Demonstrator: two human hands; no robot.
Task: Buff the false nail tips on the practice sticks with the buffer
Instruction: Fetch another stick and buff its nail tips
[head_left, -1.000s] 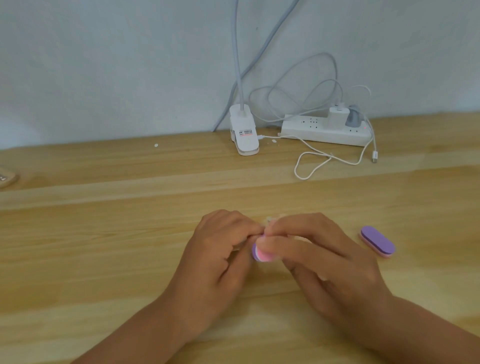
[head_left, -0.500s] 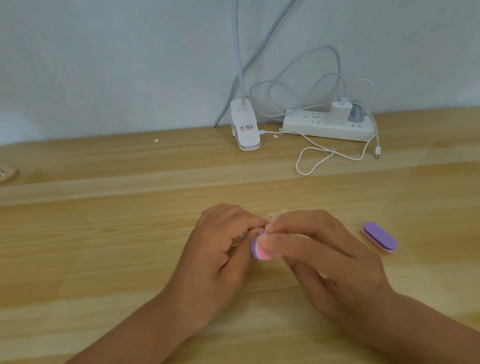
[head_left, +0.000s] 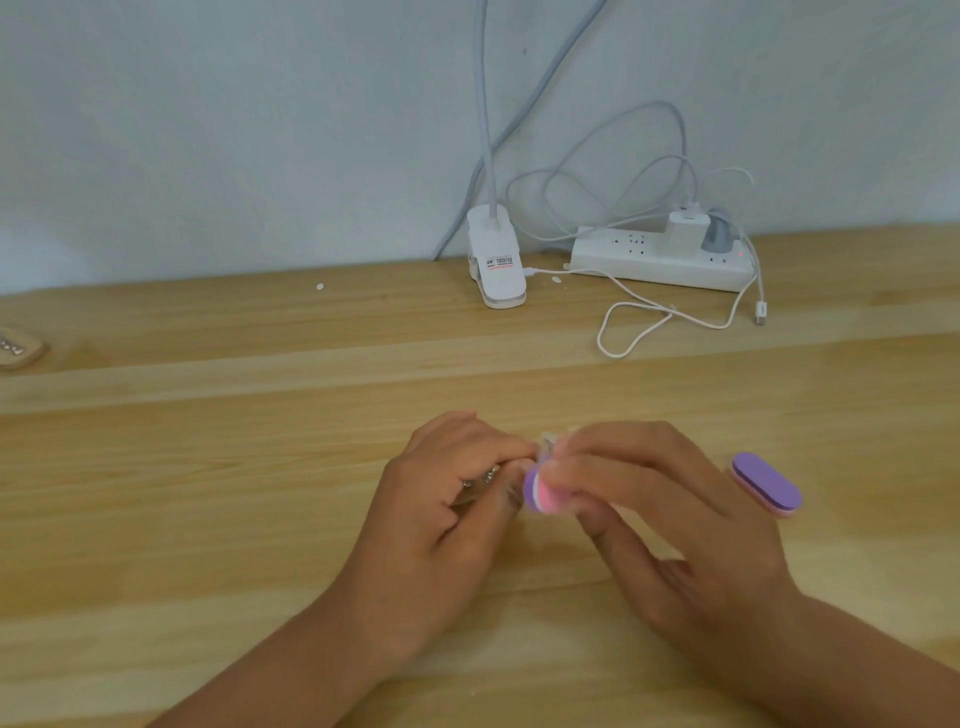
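Observation:
Over the middle of the wooden table (head_left: 208, 493), my left hand (head_left: 447, 514) grips the practice sticks (head_left: 480, 480), whose metal ring end shows between the curled fingers. A pale nail tip (head_left: 548, 441) peeks out above, blurred. My right hand (head_left: 660, 509) pinches a small pink and purple buffer (head_left: 543, 493) between thumb and fingers and holds it against that tip. Most of the sticks are hidden inside the left hand.
A second purple buffer (head_left: 766, 483) lies on the table to the right of my hands. At the back stand a white clip lamp (head_left: 496, 265) and a power strip (head_left: 660, 260) with loose cables (head_left: 634, 332). A small object (head_left: 18, 348) sits at the left edge.
The hands stay together in the same spot. The buffer has shifted slightly against the nail tip, and more of the sticks' metal end shows in the left hand.

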